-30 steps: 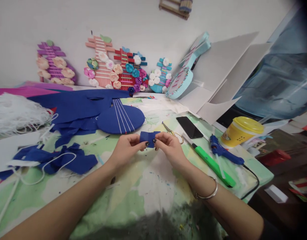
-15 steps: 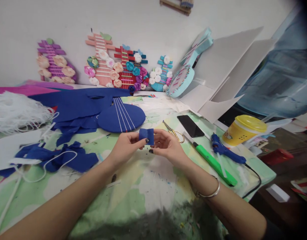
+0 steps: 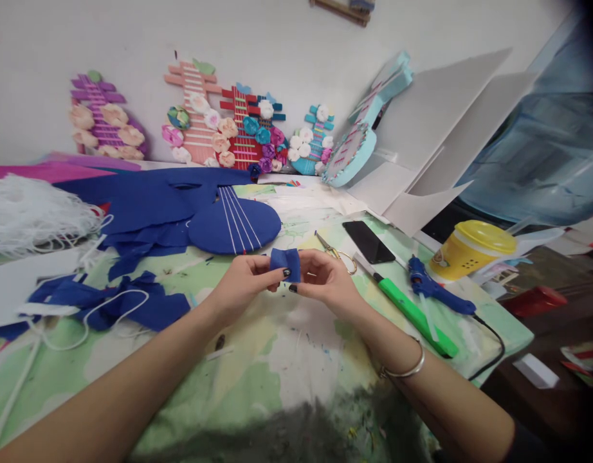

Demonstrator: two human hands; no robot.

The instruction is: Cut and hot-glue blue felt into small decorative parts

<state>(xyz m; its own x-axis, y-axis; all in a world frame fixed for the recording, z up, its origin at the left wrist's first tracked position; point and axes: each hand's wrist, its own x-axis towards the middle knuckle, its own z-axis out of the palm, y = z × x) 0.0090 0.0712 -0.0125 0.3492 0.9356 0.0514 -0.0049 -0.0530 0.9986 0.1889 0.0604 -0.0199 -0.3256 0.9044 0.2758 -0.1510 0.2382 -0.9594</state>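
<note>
Head view: the left hand (image 3: pixel 251 276) is pinching a small, dark-blue, cloth-like strip (image 3: pixel 285 264), while the right hand (image 3: pixel 328 280) is curving open at its right edge, thumb and fingers standing apart. The strip is sitting between the hands above the pale-green patterned tabletop (image 3: pixel 296 360). Toward three o'clock from it, a yellow plastic tub (image 3: pixel 470 257) is standing with its lid closed, concealing any contents. Near two o'clock, a large translucent blue container (image 3: pixel 538 164) is running out of frame; its contents are staying unclear. The strip's top edge is facing roughly twelve o'clock; its visible part is looking nearly square, so its long axis is remaining unclear. Fingers are hiding its left end, and contact at its right edge is partly hidden.
</note>
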